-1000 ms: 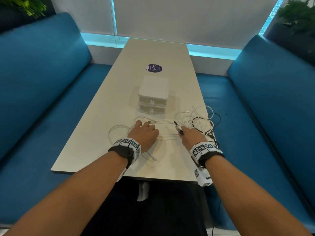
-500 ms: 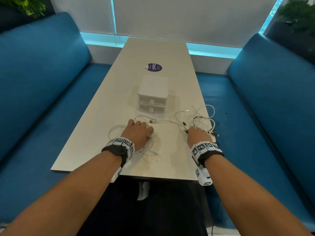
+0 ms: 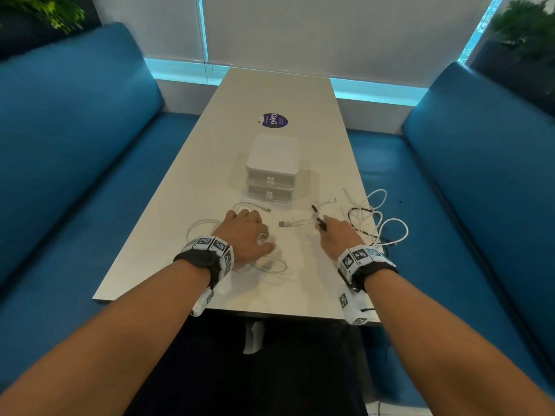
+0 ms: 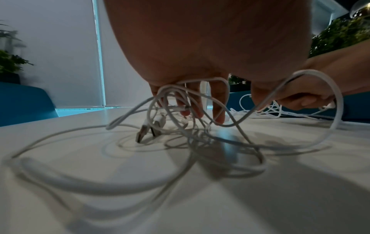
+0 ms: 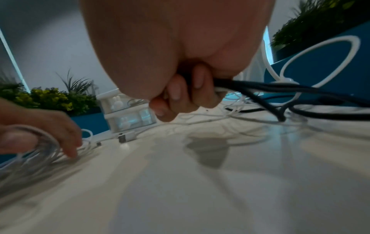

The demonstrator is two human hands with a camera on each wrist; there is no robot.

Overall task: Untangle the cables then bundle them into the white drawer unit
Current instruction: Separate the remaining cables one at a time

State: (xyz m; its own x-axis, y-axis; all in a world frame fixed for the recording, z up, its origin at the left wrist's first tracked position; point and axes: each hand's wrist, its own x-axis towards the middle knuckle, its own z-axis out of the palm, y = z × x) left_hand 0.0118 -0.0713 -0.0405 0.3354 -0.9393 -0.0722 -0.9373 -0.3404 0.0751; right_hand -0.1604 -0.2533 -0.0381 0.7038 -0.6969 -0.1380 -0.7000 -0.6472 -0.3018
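Hands part limp, snag-prone cables: left hand [image 3: 247, 235] pinches white loops [image 4: 200, 126], right hand [image 3: 336, 238] grips black cord [image 5: 270, 88]; plugs beside fingertips offer firmest hold.

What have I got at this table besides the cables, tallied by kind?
White drawer unit: 1
Purple sticker: 1
Hands: 2, the left hand and the right hand
Blue benches: 2
Total: 6
The white cables and black cables are too tangled to count.
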